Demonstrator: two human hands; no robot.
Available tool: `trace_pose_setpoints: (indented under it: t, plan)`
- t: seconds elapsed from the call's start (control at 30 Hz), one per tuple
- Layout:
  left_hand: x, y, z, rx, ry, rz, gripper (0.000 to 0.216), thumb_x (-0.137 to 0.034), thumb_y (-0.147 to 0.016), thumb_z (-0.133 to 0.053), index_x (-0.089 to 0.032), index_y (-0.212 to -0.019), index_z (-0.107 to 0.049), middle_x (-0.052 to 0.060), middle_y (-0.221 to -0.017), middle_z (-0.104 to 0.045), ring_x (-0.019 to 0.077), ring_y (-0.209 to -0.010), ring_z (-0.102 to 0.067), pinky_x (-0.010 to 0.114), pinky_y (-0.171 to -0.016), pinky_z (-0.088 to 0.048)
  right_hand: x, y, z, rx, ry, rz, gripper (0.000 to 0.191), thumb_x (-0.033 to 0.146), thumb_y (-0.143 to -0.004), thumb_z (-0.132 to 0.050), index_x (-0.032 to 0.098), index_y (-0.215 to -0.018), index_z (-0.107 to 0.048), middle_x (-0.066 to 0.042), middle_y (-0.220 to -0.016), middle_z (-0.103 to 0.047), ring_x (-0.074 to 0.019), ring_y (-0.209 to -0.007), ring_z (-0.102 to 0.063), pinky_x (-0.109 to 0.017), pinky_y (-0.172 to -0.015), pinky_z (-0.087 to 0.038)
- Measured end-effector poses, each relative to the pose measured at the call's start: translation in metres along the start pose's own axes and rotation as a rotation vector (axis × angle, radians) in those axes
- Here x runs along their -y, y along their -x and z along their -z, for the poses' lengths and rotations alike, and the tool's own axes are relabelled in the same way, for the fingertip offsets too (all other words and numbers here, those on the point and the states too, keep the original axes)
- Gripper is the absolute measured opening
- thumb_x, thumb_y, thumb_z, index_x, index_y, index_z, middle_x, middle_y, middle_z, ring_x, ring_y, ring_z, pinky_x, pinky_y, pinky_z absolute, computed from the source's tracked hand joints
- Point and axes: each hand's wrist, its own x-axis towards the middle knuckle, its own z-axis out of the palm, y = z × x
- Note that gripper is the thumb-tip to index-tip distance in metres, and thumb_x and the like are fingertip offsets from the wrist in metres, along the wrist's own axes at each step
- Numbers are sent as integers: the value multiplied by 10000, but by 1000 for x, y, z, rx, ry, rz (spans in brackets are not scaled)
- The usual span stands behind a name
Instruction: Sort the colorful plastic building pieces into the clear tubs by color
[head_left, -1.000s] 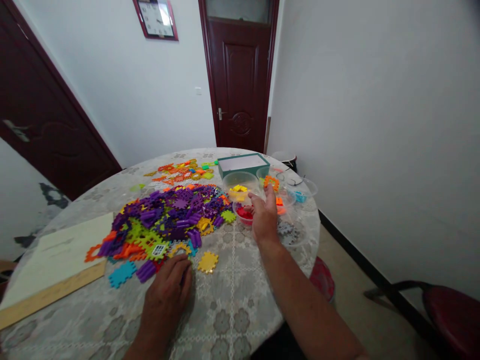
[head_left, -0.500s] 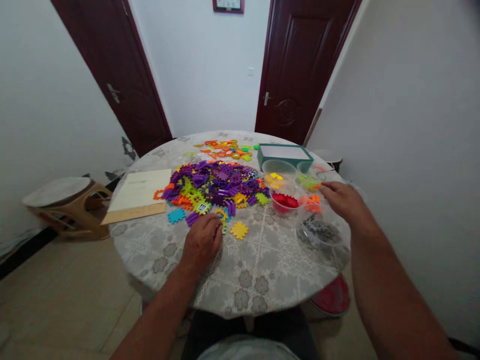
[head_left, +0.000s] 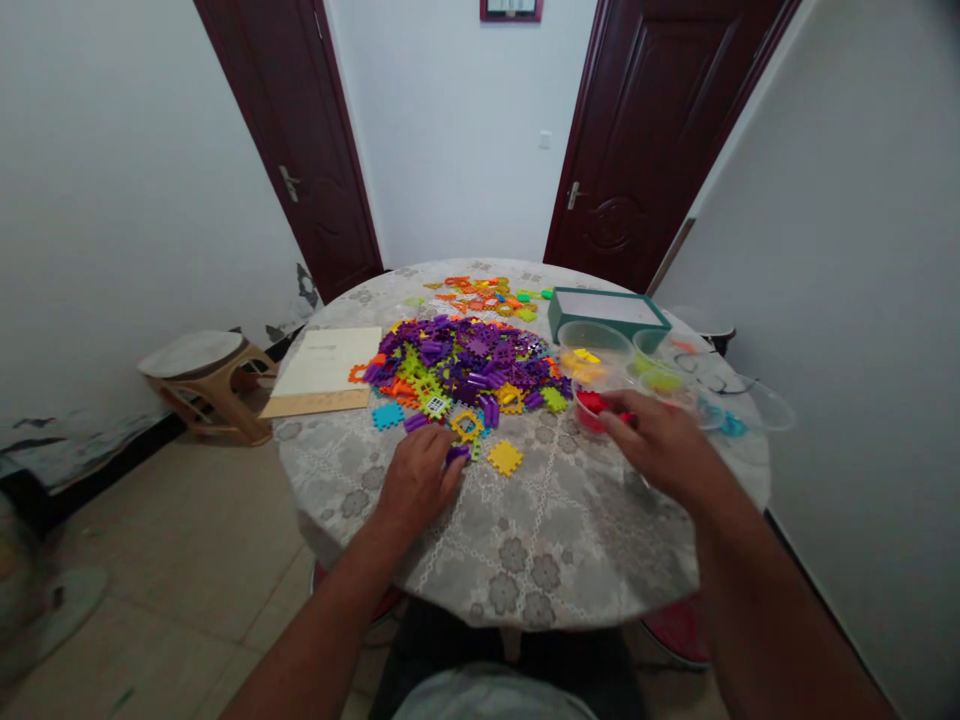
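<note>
My left hand [head_left: 421,478] rests on the table at the near edge of a heap of plastic building pieces [head_left: 469,355], mostly purple. Its thumb and fingers are closed on a purple plastic piece [head_left: 457,454]. A yellow square toothed piece [head_left: 505,458] lies to its right, and a yellow ring-shaped piece [head_left: 466,426] just beyond it. My right hand [head_left: 664,445] is at the clear bowl of red pieces [head_left: 589,402]. Its fingers are pinched together, with red showing between them, and the hand covers part of the bowl and the containers behind.
Clear bowls with yellow pieces [head_left: 586,360] and yellow-green pieces [head_left: 661,378] stand behind the right hand. A green box [head_left: 609,312] sits behind them. Smaller orange and yellow pieces [head_left: 487,297] lie at the back. Paper [head_left: 334,365] and a wooden ruler [head_left: 319,403] lie left.
My right hand has moved left, from the orange and green containers to the red bowl. The purple piece now shows in my left hand. The whole view has shifted rightward.
</note>
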Motion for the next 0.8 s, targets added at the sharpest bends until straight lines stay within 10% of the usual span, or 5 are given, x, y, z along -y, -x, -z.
trace_pose_setpoints:
  t: [0.27, 0.63, 0.8]
  plan:
    - [-4, -37, -5, 103, -144, 111, 366, -282, -930, -699, -189, -1280, -646, 162, -1195, -713, 342, -1133, -640, 490, -982, -504, 90, -15, -100, 333, 107, 150, 378, 434, -935, -697, 177, -1210, -718, -189, -1238, -702, -332, -1062, -707, -400, -859, -521]
    - [9, -42, -28, 126, -199, 146, 430, -267, -906, -682, -184, -1327, -639, 156, -1160, -714, 353, -1112, -637, 475, -939, -480, 59, -14, -130, 261, -343, 89, 355, 319, -830, -805, 214, -1135, -654, -47, -1077, -694, -218, -960, -630, -314, -819, -448]
    - [23, -45, -33, 106, -96, 32, 174, -324, -964, -560, -210, -999, -686, 105, -923, -703, 302, -910, -664, 419, -814, -505, 54, -26, -137, 188, -670, 83, 161, 215, -870, -723, 255, -1023, -690, 30, -837, -663, -165, -766, -591, -276, -691, -405]
